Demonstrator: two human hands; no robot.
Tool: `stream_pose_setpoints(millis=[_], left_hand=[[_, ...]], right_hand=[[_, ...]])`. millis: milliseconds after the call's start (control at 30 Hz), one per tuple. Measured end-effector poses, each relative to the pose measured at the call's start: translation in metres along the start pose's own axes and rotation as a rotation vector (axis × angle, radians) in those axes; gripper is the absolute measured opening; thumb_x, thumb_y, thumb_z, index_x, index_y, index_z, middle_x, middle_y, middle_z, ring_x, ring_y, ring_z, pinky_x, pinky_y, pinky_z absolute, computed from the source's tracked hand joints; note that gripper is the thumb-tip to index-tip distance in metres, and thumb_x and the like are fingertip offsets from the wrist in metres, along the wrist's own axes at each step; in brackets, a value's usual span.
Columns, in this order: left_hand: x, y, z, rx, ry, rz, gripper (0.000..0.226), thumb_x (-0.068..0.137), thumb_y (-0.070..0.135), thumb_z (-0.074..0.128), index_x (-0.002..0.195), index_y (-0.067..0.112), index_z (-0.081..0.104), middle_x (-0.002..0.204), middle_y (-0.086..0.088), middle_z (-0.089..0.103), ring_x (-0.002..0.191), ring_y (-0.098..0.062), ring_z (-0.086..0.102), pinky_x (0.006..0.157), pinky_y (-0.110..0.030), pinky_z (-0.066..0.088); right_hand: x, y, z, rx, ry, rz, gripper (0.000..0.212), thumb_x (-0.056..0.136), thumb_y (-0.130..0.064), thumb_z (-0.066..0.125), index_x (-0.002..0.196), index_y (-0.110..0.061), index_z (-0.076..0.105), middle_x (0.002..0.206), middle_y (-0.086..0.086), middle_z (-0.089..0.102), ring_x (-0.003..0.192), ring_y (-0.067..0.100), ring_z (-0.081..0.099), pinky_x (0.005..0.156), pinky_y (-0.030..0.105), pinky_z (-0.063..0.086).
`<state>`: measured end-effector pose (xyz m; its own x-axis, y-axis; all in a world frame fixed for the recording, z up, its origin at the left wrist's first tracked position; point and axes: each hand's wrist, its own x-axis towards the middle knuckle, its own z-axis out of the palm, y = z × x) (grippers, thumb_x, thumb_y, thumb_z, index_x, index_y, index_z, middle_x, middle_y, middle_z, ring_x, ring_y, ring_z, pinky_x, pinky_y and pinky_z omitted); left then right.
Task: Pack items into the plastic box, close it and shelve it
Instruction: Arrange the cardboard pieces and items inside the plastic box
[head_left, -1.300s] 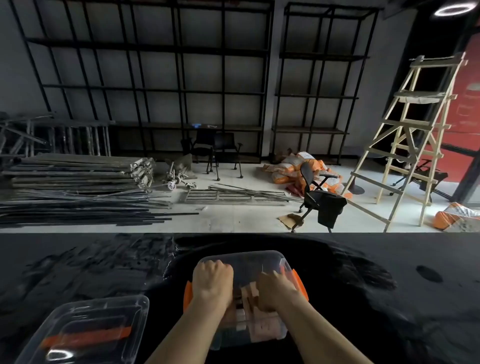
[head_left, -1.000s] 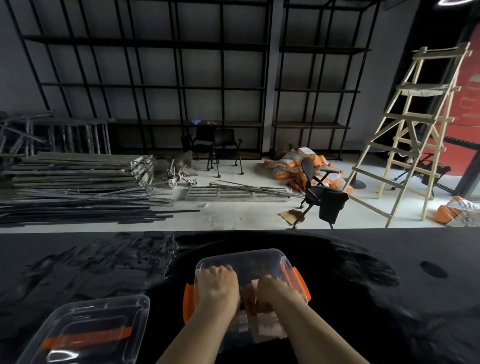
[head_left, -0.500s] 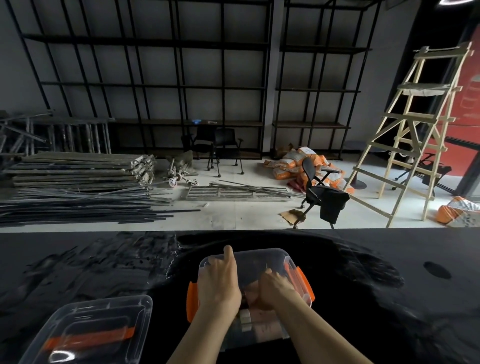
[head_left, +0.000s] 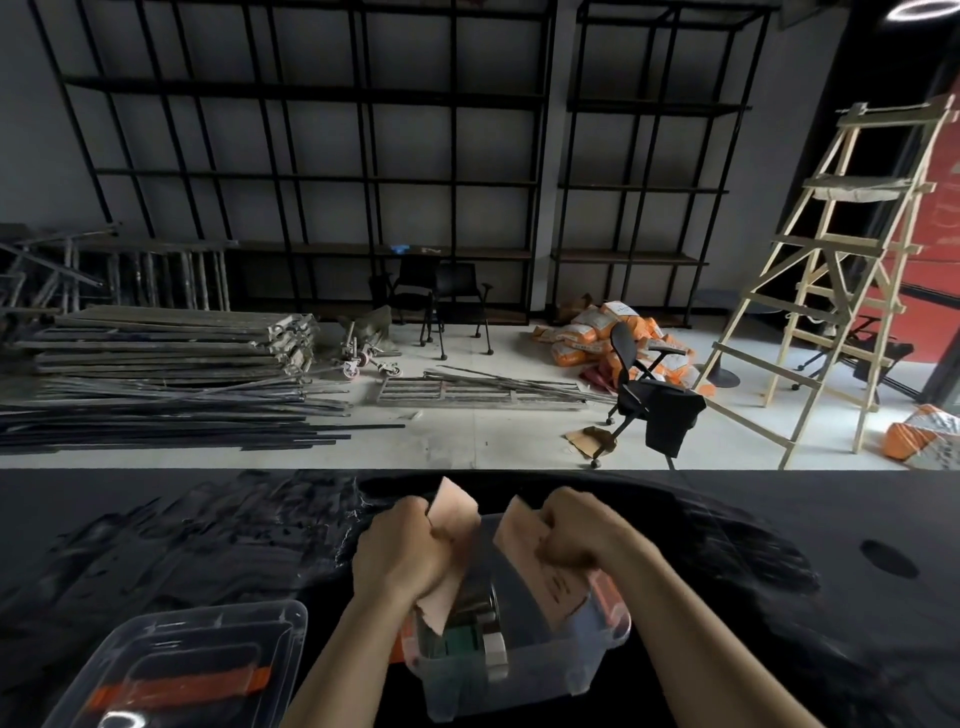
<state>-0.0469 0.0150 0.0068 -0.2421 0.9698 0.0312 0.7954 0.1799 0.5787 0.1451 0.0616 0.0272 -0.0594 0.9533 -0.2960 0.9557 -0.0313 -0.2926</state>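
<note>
Lid (head_left: 176, 675): clear plastic, rounded rectangle with a recessed centre and an orange strip handle; it lies flat on the table just left of the plastic box, nearest the camera.
Plastic box (head_left: 519, 675): clear, thin-walled tub with rounded corners and orange side clasps; it stands open on the black surface, between the two forearms.
Contents: dark, blocky items packed upright in the box, one with a green face and one pale; what they are I cannot tell.
Left hand (head_left: 400, 556): closed in a fist around a tan card piece (head_left: 449, 525), over the left half of the box.
Right hand (head_left: 576, 535): closed likewise on a second tan card piece (head_left: 524, 530), over the right half of the box.
Card pieces: flat, matte, kraft-coloured, with ragged edges; upper corners stick up above the fists, lower ends reach down into the box. They stand apart, with a gap between them.
Table (head_left: 156, 545): black, glossy, streaked and wrinkled like a film cover; the box sits on its near middle.
Floor beyond the box: pale concrete, with long metal rods and stacked planks (head_left: 166, 353) far left.
Office chair (head_left: 644, 395): black, tipped, beyond the box to the right.
Ladder (head_left: 852, 270): raw pale wood, A-shaped, far right.
Shelving (head_left: 363, 171): black metal frames, open grid, against the grey wall farthest beyond the box.
</note>
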Motion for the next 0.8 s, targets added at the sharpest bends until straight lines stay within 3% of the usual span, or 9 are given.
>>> stream_pose_setpoints(millis=[67,133,267,333,433,533,600,667,800], left_hand=[[0.003,0.001,-0.008,-0.14,0.03,-0.006,0.011,0.081,0.022,0.056,0.07,0.019,0.055,0.069,-0.001,0.061,0.074,-0.03,0.066,0.054,-0.029,0.039],[0.003,0.003,-0.014,-0.329,0.082,-0.044,0.008,0.09,0.014,0.053,0.088,0.014,0.061,0.084,-0.003,0.064,0.081,-0.026,0.063,0.061,-0.029,0.041],[-0.009,0.021,-0.012,-0.772,0.03,-0.142,0.014,0.097,0.018,0.051,0.106,0.019,0.062,0.099,-0.001,0.068,0.087,-0.014,0.062,0.067,-0.029,0.047],[-0.013,0.031,-0.004,-0.902,0.013,-0.163,0.016,0.1,0.022,0.047,0.105,0.019,0.062,0.099,-0.003,0.07,0.089,-0.016,0.064,0.069,-0.029,0.049],[-0.015,0.041,0.008,-0.822,0.03,-0.127,0.027,0.1,0.043,0.043,0.108,0.019,0.052,0.101,0.0,0.069,0.092,-0.018,0.065,0.078,-0.034,0.051],[-0.016,0.044,0.017,-0.807,0.012,-0.117,0.023,0.097,0.029,0.056,0.11,0.013,0.049,0.106,-0.002,0.069,0.088,-0.016,0.063,0.076,-0.03,0.051],[-0.018,0.046,0.017,-0.757,-0.004,-0.126,0.018,0.096,0.022,0.056,0.112,0.015,0.05,0.104,-0.001,0.067,0.088,-0.018,0.06,0.063,-0.02,0.043],[-0.017,0.044,0.019,-0.813,-0.006,-0.155,0.015,0.097,0.023,0.054,0.112,0.018,0.051,0.105,0.001,0.066,0.092,-0.018,0.06,0.068,-0.022,0.046],[-0.018,0.047,0.018,-1.043,0.063,-0.219,0.015,0.1,0.025,0.045,0.112,0.015,0.044,0.11,-0.011,0.065,0.1,-0.028,0.063,0.09,-0.047,0.052]], right_hand=[[-0.008,0.01,-0.017,0.224,0.071,-0.084,0.003,0.086,-0.017,0.066,0.088,-0.017,0.068,0.086,0.006,0.069,0.079,0.021,0.065,0.065,0.029,0.049],[-0.011,0.01,-0.022,0.589,0.104,-0.186,0.009,0.09,-0.007,0.065,0.082,-0.011,0.067,0.079,0.005,0.07,0.074,0.019,0.065,0.069,0.033,0.052],[-0.01,-0.006,0.009,1.198,0.057,-0.185,0.013,0.092,-0.006,0.07,0.103,0.0,0.072,0.095,0.017,0.078,0.088,0.035,0.076,0.074,0.047,0.063],[-0.011,-0.02,0.025,1.257,0.124,-0.14,0.013,0.093,-0.012,0.069,0.101,-0.003,0.073,0.096,0.02,0.078,0.092,0.04,0.075,0.077,0.052,0.063],[-0.005,-0.032,0.042,1.151,0.271,-0.069,0.009,0.095,-0.019,0.061,0.096,-0.016,0.069,0.096,0.013,0.074,0.083,0.029,0.075,0.068,0.042,0.065],[-0.001,-0.036,0.049,1.017,0.256,-0.198,0.022,0.088,-0.027,0.053,0.107,-0.03,0.065,0.113,0.016,0.068,0.096,0.028,0.071,0.078,0.044,0.064],[-0.004,-0.035,0.048,1.024,0.169,-0.304,0.036,0.095,-0.008,0.047,0.12,-0.03,0.06,0.118,0.014,0.069,0.106,0.024,0.068,0.085,0.032,0.06],[-0.005,-0.027,0.047,1.133,0.06,-0.353,0.043,0.096,0.006,0.045,0.123,-0.024,0.062,0.114,0.011,0.073,0.104,0.022,0.07,0.08,0.025,0.058],[-0.011,-0.023,0.055,1.332,-0.015,-0.226,0.03,0.093,-0.009,0.067,0.122,-0.013,0.063,0.109,0.019,0.075,0.095,0.034,0.076,0.081,0.053,0.062]])
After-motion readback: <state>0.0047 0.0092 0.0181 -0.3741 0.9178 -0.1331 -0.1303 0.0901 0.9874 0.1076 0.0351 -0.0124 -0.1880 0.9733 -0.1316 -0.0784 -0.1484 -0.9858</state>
